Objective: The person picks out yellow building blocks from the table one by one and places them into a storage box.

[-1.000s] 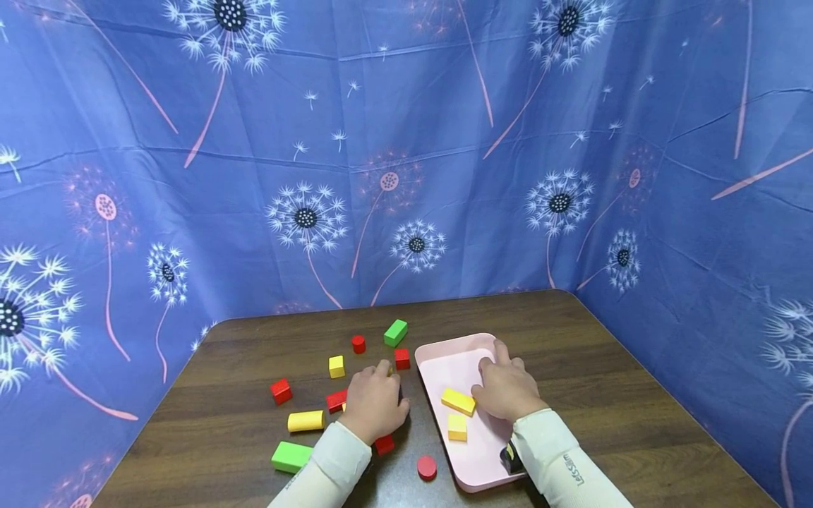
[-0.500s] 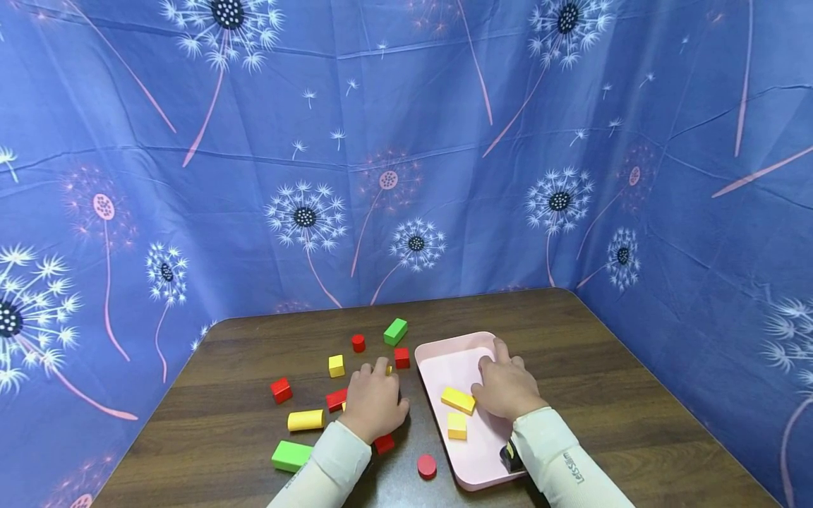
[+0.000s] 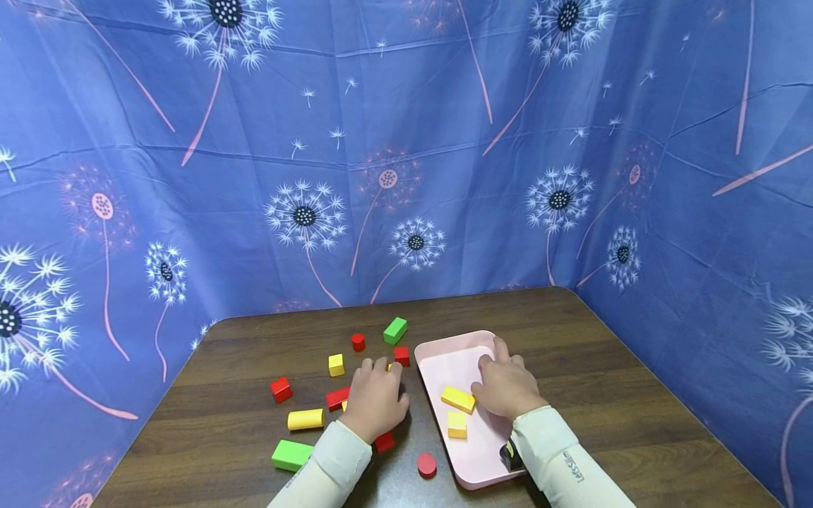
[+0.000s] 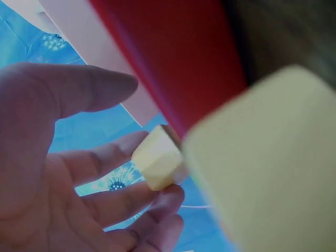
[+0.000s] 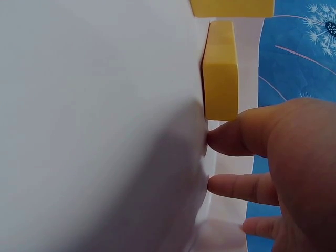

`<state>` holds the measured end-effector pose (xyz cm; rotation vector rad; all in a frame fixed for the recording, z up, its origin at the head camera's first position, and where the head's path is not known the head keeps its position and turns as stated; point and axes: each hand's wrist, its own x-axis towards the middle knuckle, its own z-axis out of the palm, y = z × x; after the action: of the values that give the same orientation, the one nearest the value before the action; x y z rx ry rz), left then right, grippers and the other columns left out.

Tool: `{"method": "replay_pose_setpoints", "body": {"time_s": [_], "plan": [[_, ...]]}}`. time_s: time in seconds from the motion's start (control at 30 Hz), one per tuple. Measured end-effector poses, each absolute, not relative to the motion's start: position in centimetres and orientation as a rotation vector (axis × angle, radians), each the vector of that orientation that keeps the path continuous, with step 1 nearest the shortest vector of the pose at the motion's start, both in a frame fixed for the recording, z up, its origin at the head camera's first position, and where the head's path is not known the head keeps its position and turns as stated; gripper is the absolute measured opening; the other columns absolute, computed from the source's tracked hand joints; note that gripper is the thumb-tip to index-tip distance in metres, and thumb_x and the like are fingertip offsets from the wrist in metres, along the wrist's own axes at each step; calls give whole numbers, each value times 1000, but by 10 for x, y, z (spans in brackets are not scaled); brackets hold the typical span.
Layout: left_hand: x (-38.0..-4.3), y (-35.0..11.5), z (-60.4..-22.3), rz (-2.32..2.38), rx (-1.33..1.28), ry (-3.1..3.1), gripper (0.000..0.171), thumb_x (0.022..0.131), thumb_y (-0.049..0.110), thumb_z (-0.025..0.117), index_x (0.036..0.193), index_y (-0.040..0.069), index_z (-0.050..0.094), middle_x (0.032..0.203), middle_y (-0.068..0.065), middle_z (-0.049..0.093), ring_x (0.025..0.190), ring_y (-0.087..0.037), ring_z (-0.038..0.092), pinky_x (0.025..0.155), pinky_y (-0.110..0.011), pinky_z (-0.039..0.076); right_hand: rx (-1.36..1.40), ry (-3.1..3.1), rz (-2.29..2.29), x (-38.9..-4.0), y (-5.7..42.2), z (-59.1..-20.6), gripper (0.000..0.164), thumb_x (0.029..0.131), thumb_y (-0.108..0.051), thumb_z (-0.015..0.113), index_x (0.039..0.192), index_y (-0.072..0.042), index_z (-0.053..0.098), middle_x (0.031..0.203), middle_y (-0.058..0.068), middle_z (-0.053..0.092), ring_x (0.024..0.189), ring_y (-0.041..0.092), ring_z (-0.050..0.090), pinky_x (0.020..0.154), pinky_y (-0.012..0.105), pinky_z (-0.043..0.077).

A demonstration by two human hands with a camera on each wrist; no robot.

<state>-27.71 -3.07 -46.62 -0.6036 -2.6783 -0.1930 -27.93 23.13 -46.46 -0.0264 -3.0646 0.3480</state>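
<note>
My left hand [image 3: 375, 403] is over the scattered blocks left of the tray, palm down, fingers spread. In the left wrist view its thumb stands apart from the fingers, and a small yellow block [image 4: 160, 157] shows right at the fingertips. A red block [image 4: 178, 58] and a pale yellow block [image 4: 268, 157] loom close to that camera. My right hand [image 3: 508, 386] is over the pink tray [image 3: 452, 363], with fingertips and thumb tip on its floor. The thumb is beside a long yellow block [image 5: 220, 73]; a second yellow block [image 3: 456, 425] lies nearer in the tray.
Around the left hand lie a yellow cylinder [image 3: 305, 420], a green block [image 3: 291, 456], a red block [image 3: 281, 389] and a yellow cube [image 3: 336, 365]. Farther back are a red cylinder [image 3: 358, 342] and another green block [image 3: 395, 330]. A red disc [image 3: 427, 465] lies beside the tray.
The left hand's fingers have spread a little, with the forefinger shifted to the right. The right hand, tray and blocks have stayed in place.
</note>
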Motion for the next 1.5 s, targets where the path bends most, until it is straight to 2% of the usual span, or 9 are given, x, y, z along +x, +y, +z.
{"method": "replay_pose_setpoints", "body": {"time_s": [0.13,0.43,0.73,1.17,1.5], "plan": [[-278,-30,-466,-207,-603,-2631,32,78,26,82,103,11,70,99,-9,71,83,-27,55,74,-41,48,-23,-3062,343,-280,231,-464,48,85,-40,73,120,-8,69,165,24,22,112,45,55,76,58,54],[-279,-28,-465,-231,-600,-2598,38,69,16,88,98,15,64,93,-6,72,81,-25,56,70,-38,44,-14,-3060,347,-280,232,-464,48,85,-39,73,120,-7,69,165,24,22,113,47,54,76,59,54],[-278,-28,-466,-237,-601,-2583,40,69,9,88,98,17,61,88,-4,70,79,-22,53,66,-33,40,-7,-3061,349,-278,231,-462,43,85,-37,73,117,-8,69,164,24,23,113,46,54,75,58,54],[-279,-27,-466,-276,-592,-2574,35,76,-1,82,97,18,61,85,-4,69,75,-21,50,66,-31,38,0,-3049,348,-280,231,-463,42,85,-37,73,116,-8,69,163,24,25,111,47,55,72,57,54],[-278,-25,-465,-308,-586,-2601,40,72,-1,85,100,18,63,93,-5,64,77,-23,52,69,-34,42,-8,-3055,345,-280,231,-464,45,85,-37,73,119,-8,69,164,24,24,114,47,54,75,58,55]]}}
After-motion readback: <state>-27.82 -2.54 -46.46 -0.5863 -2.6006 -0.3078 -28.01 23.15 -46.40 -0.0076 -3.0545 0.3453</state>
